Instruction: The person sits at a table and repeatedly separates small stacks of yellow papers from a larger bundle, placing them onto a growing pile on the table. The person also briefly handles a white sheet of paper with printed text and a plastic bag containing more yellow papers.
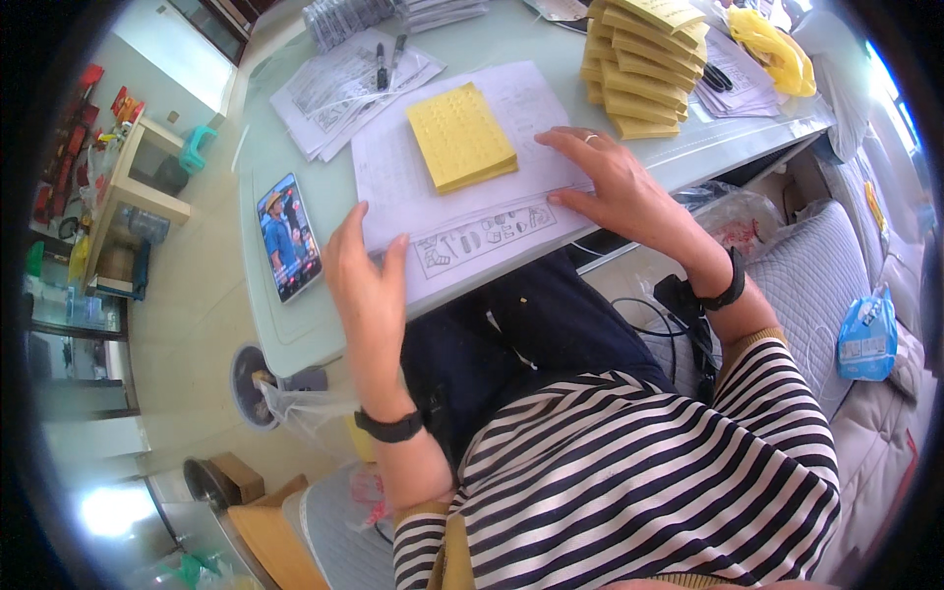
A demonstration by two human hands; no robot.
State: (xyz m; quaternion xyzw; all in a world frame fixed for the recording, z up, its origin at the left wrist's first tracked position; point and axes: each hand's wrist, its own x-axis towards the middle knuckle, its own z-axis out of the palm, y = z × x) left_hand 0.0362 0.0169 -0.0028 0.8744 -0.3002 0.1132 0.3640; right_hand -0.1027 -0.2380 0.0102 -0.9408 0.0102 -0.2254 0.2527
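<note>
A stack of white printed sheets lies on the glass-topped table before me. The lowest visible sheet shows a strip of line drawings along its near edge. On top of the sheets rests a small yellow paper pad with rows of marks. My left hand is at the sheets' left edge, thumb and fingers apart. At their right edge my right hand, wearing a ring, has its fingers spread. Both hands seem to touch the paper, but neither grips anything.
A smartphone with a lit screen lies left of my left hand. A tall pile of yellow pads stands at the back right, beside a yellow plastic bag. Black pens lie on other papers. A waste bin stands below the table's left corner.
</note>
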